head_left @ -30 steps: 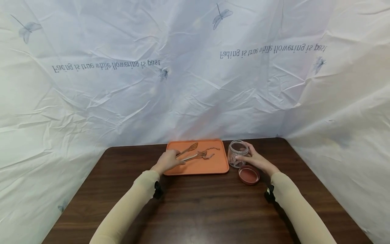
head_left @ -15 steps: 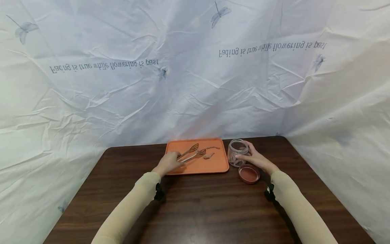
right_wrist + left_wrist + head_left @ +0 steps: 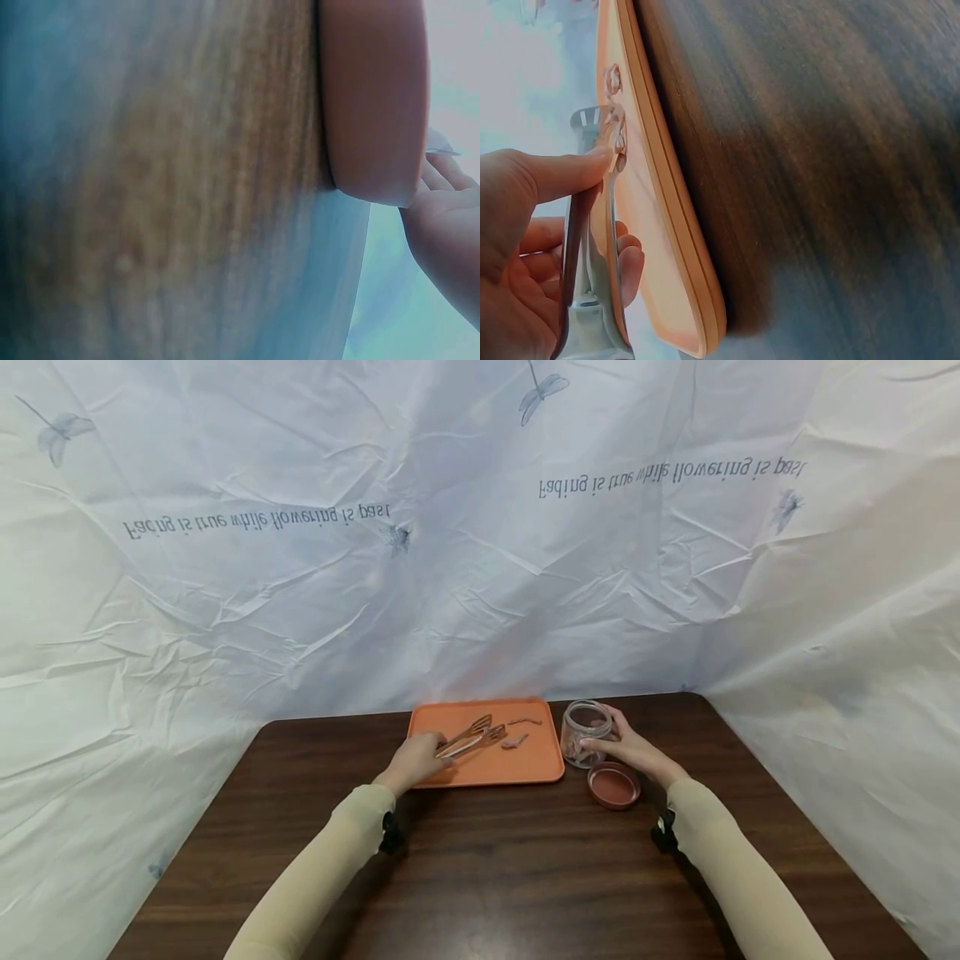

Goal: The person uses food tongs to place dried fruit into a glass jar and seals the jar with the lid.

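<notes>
In the head view my left hand (image 3: 414, 760) grips a pair of metal tongs (image 3: 467, 743) over the orange tray (image 3: 517, 773). The thumb presses one arm of the tongs and the fingers curl round the other, as the left wrist view shows. Both tong heads hang apart above the tray. Two small brownish, twisted strips (image 3: 514, 742) lie on the tray just right of the tong heads. On the right, my right hand (image 3: 628, 748) holds a clear glass jar (image 3: 577, 745) from its right side. The jar stands without a lid and has some pale brownish pieces low inside.
A round red lid (image 3: 614, 787) lies in front of the jar, inner side up. The dark wooden table (image 3: 480, 877) stretches toward me. White printed cloth (image 3: 465, 610) hangs behind the table and at both sides.
The two tong heads have drawn closer together, and they have come away from the strips on the tray. My right hand and the jar stay in place.
</notes>
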A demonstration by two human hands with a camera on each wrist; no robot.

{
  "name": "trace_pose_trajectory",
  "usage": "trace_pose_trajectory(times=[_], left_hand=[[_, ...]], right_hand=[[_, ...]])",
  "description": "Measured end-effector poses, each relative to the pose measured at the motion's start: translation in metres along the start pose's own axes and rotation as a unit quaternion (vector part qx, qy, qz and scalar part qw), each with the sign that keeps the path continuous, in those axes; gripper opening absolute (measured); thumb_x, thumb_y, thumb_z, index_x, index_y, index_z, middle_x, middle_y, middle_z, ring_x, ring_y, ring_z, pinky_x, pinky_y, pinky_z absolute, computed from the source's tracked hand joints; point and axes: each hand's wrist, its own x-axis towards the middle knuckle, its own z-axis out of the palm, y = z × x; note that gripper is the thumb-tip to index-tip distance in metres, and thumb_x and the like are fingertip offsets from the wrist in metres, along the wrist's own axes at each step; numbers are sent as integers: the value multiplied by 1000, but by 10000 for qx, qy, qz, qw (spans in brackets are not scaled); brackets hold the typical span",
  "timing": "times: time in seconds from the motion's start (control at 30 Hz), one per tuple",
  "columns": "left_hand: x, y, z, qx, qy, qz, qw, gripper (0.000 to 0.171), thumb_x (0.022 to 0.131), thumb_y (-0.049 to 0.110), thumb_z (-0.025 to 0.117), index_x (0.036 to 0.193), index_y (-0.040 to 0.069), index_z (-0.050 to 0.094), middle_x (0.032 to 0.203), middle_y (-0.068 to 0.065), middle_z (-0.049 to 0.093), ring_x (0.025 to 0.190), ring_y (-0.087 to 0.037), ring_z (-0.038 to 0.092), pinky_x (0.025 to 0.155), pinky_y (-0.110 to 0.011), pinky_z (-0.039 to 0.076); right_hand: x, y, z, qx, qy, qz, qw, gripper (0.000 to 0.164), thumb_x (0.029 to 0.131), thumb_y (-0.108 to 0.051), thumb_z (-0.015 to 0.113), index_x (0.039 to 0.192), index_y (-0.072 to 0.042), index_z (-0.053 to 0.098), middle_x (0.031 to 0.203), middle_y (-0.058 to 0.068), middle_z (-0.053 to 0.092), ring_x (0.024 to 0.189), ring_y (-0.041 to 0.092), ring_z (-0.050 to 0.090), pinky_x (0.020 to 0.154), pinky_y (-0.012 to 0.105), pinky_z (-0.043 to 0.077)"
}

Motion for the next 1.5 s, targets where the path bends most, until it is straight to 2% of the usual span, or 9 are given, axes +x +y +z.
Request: trace_pose_trajectory(times=[0.33, 0.67, 0.8, 1.0, 1.17, 1.37, 1.5], left_hand=[[0, -6, -1, 105, 172, 104, 9997, 37, 92, 26, 77, 121, 4, 70, 100, -8, 71, 73, -14, 63, 67, -39, 55], [-2, -6, -9, 42, 354, 237, 9991, 32, 93, 21, 76, 120, 4, 71, 106, -9, 71, 84, -20, 68, 74, -43, 56], [-1, -6, -13, -13, 483, 258, 9985, 28, 93, 20, 75, 117, 6, 72, 101, -7, 71, 80, -18, 66, 72, -41, 56], [-1, -5, -19, -49, 573, 222, 9981, 31, 93, 20, 75, 119, 4, 71, 100, -8, 71, 75, -16, 65, 68, -39, 55], [-2, -5, -18, -85, 480, 162, 9987, 33, 93, 21, 76, 121, 4, 70, 103, -9, 70, 77, -17, 65, 70, -40, 55], [-5, -4, -13, -338, 219, 40, 9992, 40, 92, 27, 77, 122, 1, 69, 96, -7, 69, 64, -15, 58, 59, -36, 48], [-4, -2, -7, -420, 124, -58, 9990, 46, 91, 31, 78, 124, 1, 68, 94, -6, 69, 62, -14, 58, 58, -34, 47]], right_hand=[[0, -2, 1, -19, 22, -4, 10000, 101, 95, -46, 69, 162, -24, -4, 164, 24, 11, 151, 45, 11, 110, 66, 29], [-2, 0, 1, 69, -5, 4, 10000, 100, 96, -44, 69, 162, -25, -4, 164, 23, 11, 151, 44, 11, 110, 66, 29], [-3, -1, 1, 48, 3, 4, 10000, 101, 96, -44, 69, 162, -24, -5, 165, 23, 10, 151, 44, 9, 110, 67, 28], [-3, -2, 1, 43, -1, -32, 10000, 100, 96, -44, 68, 162, -24, -5, 165, 23, 10, 151, 45, 10, 110, 67, 29], [-1, -1, 0, 11, 34, 16, 10000, 103, 95, -45, 70, 162, -26, -6, 165, 24, 9, 151, 45, 12, 109, 67, 29], [0, 0, 0, -5, 29, 13, 10000, 104, 94, -45, 70, 162, -26, -6, 165, 24, 9, 150, 45, 12, 110, 67, 28], [0, 1, 1, -24, 47, -9, 10000, 103, 95, -45, 70, 162, -26, -6, 165, 24, 9, 150, 45, 12, 109, 67, 28]])
